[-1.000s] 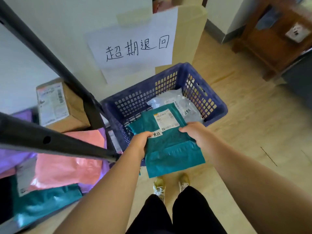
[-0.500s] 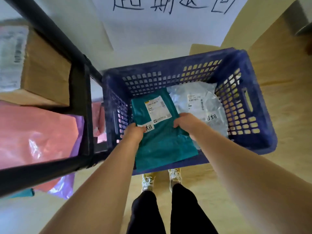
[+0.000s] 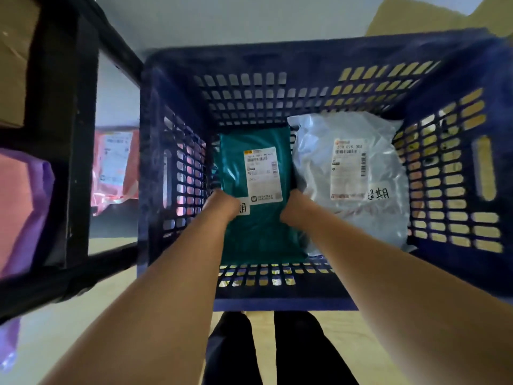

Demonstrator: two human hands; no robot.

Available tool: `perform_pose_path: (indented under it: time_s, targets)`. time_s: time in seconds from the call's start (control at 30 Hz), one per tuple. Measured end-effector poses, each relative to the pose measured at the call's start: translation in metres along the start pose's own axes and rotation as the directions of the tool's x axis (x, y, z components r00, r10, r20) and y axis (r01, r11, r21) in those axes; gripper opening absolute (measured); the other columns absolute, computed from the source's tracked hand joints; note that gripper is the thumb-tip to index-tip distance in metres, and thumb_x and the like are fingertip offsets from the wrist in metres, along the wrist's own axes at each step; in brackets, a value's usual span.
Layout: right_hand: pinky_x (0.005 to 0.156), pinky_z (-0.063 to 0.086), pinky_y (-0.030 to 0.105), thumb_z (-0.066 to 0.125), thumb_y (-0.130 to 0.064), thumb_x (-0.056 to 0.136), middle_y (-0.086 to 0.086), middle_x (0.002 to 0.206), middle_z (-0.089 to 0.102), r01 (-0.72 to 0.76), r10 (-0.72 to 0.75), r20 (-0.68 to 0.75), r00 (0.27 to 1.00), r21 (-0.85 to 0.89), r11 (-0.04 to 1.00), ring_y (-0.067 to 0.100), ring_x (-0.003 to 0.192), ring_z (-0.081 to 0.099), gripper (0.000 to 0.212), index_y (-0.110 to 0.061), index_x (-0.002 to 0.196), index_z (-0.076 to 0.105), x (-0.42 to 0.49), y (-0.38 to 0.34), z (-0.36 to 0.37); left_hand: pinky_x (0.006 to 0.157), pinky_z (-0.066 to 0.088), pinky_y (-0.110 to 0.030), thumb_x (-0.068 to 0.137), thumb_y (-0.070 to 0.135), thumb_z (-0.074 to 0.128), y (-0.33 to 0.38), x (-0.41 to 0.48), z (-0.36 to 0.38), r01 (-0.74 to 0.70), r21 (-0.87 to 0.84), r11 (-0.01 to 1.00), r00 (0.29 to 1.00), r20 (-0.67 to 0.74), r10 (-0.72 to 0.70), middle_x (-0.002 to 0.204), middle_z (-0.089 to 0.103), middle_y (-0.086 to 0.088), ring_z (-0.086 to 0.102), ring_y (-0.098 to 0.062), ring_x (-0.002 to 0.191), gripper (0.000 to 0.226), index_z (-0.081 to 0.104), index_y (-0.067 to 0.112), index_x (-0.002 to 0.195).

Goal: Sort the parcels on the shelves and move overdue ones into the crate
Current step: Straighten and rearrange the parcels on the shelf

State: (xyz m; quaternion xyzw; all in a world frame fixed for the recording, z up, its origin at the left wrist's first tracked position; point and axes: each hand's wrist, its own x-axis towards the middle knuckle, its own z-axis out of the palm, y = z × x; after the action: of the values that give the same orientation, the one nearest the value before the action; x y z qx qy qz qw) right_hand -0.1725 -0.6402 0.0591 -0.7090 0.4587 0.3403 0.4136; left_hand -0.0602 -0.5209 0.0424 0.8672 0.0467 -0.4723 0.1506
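Observation:
A teal mailer parcel [image 3: 258, 232] with a white label lies deep inside the blue slotted crate [image 3: 283, 298], on its left side. My left hand [image 3: 222, 204] grips the parcel's left edge and my right hand [image 3: 295, 207] grips its right edge, both reaching down into the crate. A silver-white bagged parcel [image 3: 355, 218] with a label and handwritten characters lies beside it on the right, on the crate floor.
The black shelf frame [image 3: 63, 168] stands close to the crate's left wall. On the shelves lie a pink parcel [image 3: 116, 168], a purple and pink bag [image 3: 22, 207] and a cardboard box [image 3: 14, 51]. My legs stand below the crate on the wooden floor.
Both hands have lowered the teal parcel from above the crate's near rim down into the crate beside the silver parcel. My head has moved closer over the crate.

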Motion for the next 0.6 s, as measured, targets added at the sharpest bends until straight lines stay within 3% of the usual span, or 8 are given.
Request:
perform_pose_path:
  time_s: [0.13,0.23,0.37,0.5,0.6]
  targets:
    - [0.090,0.040,0.036,0.049,-0.013,0.097,0.021,0.134,0.050,-0.005,0.005,-0.009,1.000,-0.077,0.997,0.036,0.123,0.050,0.041,-0.001,0.136,0.041,0.012,0.000,0.005,0.053,0.038,-0.025,0.096,0.010,0.054,0.002,0.006,0.009,0.023,0.019,1.000,0.999,0.033,-0.023,0.084,0.053,-0.001,0.049,-0.013,0.067,0.028,0.054,0.005,0.123]
    - [0.105,0.036,0.037,0.037,-0.013,0.103,0.021,0.151,0.033,-0.045,0.048,0.034,0.998,-0.085,0.995,0.035,0.136,0.038,0.049,0.003,0.147,0.024,0.016,-0.004,0.007,0.051,0.038,-0.025,0.093,0.013,0.056,0.002,0.010,0.012,0.050,-0.022,0.999,0.997,0.055,-0.048,0.096,0.060,-0.005,0.052,-0.014,0.070,0.037,0.053,0.004,0.129]
    - [0.096,0.043,0.036,0.053,-0.013,0.095,0.022,0.134,0.050,0.002,-0.001,0.015,1.000,-0.054,0.999,0.036,0.124,0.051,0.046,0.000,0.137,0.040,0.019,-0.012,0.007,0.061,0.047,-0.026,0.089,0.014,0.059,-0.001,0.014,0.012,0.071,-0.125,0.990,0.997,0.044,-0.066,0.106,0.064,-0.008,0.059,-0.017,0.080,0.044,0.053,0.008,0.132]
    - [0.092,0.043,0.035,0.054,-0.011,0.095,0.021,0.131,0.053,0.007,-0.007,0.005,1.000,-0.036,0.999,0.035,0.121,0.052,0.043,0.000,0.134,0.043,0.021,-0.020,0.009,0.060,0.045,-0.028,0.087,0.010,0.055,-0.003,0.015,0.008,0.070,-0.152,0.986,0.997,-0.016,-0.073,0.112,0.062,-0.010,0.060,-0.023,0.088,0.049,0.046,0.010,0.135]
    - [0.087,0.042,0.034,0.057,-0.011,0.094,0.021,0.129,0.055,0.021,-0.020,0.026,0.999,-0.025,0.999,0.035,0.121,0.054,0.040,0.002,0.131,0.048,0.022,-0.025,0.012,0.078,0.052,-0.037,0.086,0.006,0.054,0.002,0.012,0.002,0.080,-0.122,0.989,0.994,-0.065,-0.088,0.126,0.055,-0.013,0.058,-0.031,0.106,0.058,0.035,0.011,0.141]
